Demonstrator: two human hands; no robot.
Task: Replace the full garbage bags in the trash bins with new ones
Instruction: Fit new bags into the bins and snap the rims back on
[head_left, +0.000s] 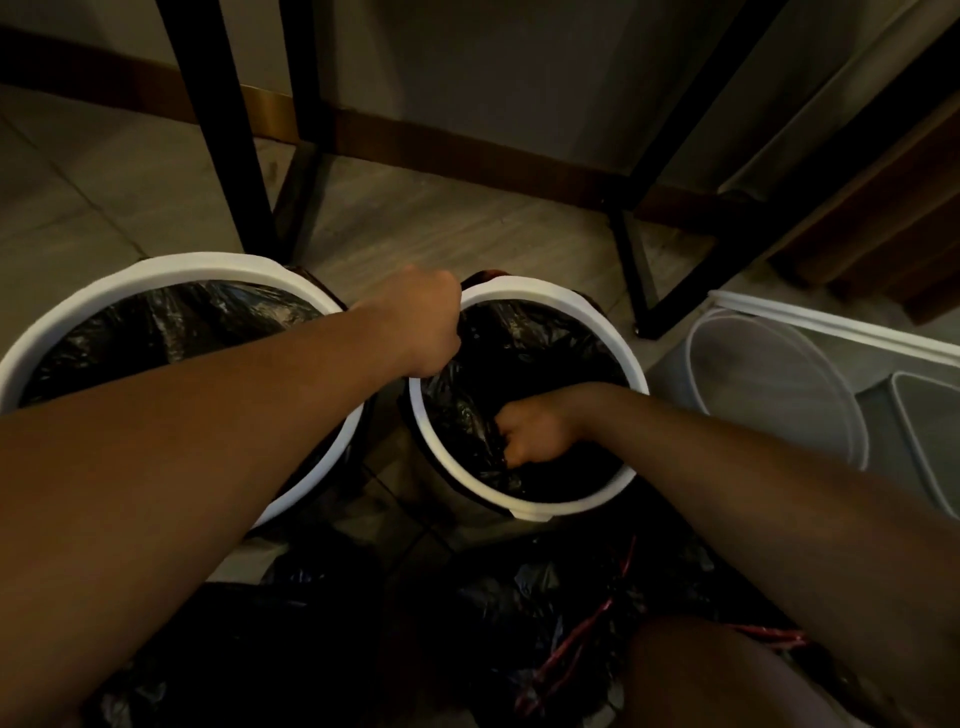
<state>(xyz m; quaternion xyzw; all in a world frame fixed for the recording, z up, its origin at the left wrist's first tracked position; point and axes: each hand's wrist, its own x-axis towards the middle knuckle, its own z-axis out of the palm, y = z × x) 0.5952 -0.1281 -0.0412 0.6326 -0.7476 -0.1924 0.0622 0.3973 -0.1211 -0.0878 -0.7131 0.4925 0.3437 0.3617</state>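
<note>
Head view, looking down on the middle bin (563, 300). It stands on the floor with its white rim up and a black liner (524, 358) inside it. Both hands are on that liner, well apart across the opening. The left hand (423, 325) is fisted at the far-left rim and seems to clamp the liner's edge there, though its fingertips are hidden. The right hand (535, 431) is down inside the mouth on the near side, fingers curled tight around a bunch of the black plastic.

My read is that this is the fitting step, with a fresh liner being spread and seated in the bin, not a full one coming out. The next move likely calls for pulling the slack up and folding the edge over the white rim all the way round, without tearing the thin plastic.

Just to the left, the larger bin (156, 270) touches or nearly touches this one. It already wears its own black bag (182, 322), which looks settled. Near the person, the tied full bags (519, 613) lie on the floor with red drawstrings (576, 639) showing. To the right, pale mesh baskets (769, 374) lie tipped on their sides. Beyond stand black frame legs (223, 130) and a dark skirting board (467, 150).
</note>
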